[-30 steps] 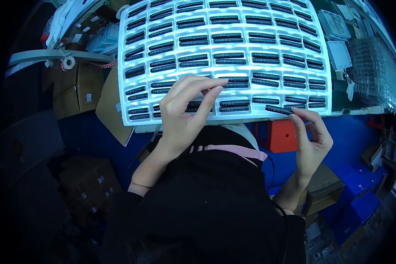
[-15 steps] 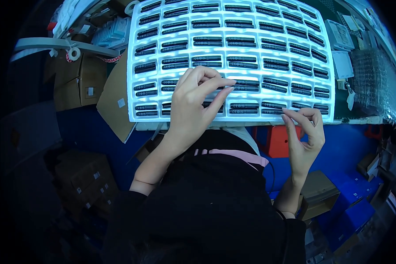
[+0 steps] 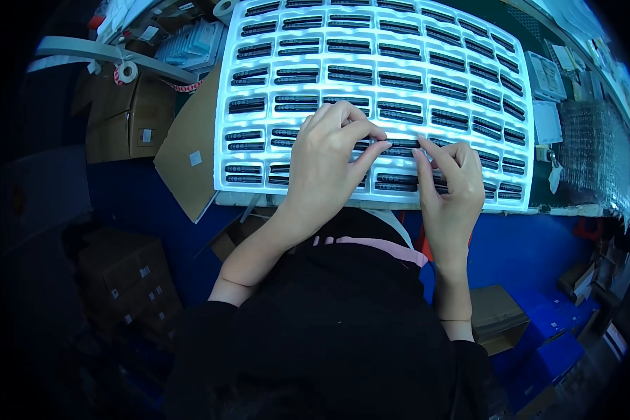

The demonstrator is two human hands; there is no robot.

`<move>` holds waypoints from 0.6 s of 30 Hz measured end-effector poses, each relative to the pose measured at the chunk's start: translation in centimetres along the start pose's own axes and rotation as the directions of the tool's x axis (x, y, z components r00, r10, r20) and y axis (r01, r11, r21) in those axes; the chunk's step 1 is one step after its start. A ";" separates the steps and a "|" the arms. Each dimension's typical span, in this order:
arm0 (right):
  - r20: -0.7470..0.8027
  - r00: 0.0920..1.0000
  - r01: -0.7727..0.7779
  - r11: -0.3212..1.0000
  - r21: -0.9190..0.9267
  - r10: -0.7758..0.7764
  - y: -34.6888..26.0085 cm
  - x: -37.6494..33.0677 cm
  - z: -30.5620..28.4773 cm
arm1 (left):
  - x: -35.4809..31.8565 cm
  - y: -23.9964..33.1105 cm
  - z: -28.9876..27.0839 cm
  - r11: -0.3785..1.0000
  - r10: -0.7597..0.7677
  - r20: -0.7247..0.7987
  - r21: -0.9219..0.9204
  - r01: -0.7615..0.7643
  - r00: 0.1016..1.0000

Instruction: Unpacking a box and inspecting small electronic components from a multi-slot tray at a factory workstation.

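Note:
A white moulded tray [image 3: 221, 157] lies in front of me, its many pockets holding slim black sticks with pale markings, mostly paired side by side. At one pocket in the second row from the near edge, both hands meet over a black stick [image 3: 403, 151]. My left hand [image 3: 332, 157] pinches its left end between thumb and fingertips. Closed at the right end of the same stick is my right hand [image 3: 451, 182], thumb and index finger together. My hands and fingers cover parts of the pockets beneath. Whether the stick is lifted or rests in the pocket, I cannot tell.
Left of the tray stand cardboard boxes [image 3: 112, 126], a loose cardboard sheet [image 3: 189, 157] and a tape roll [image 3: 126, 73] on a pale bar. To the right lie stacked clear plastic trays [image 3: 595, 150]. An open carton [image 3: 500, 315] sits low at the right beside blue bins [image 3: 549, 364].
My right hand has moved left from a near-row pocket to the pocket where my left hand is. The left hand stays at that pocket. The whole view has shifted and tilted slightly.

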State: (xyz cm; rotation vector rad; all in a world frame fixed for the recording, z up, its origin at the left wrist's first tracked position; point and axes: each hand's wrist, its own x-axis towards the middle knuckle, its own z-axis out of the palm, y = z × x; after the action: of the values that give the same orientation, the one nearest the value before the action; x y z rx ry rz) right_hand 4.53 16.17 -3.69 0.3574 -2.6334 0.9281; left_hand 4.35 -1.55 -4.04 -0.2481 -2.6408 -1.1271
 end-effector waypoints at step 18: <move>0.047 0.968 -0.225 0.762 0.607 0.248 -0.1 0.3 -0.5 | 0.3 0.1 -0.6 0.973 0.026 0.029 -0.230 -0.018 0.999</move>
State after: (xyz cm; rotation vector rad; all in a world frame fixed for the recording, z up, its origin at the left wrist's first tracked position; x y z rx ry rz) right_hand 4.36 16.40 -3.17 0.1413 -2.3059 1.8588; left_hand 4.19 -1.89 -3.49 -0.3411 -2.5254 -1.4338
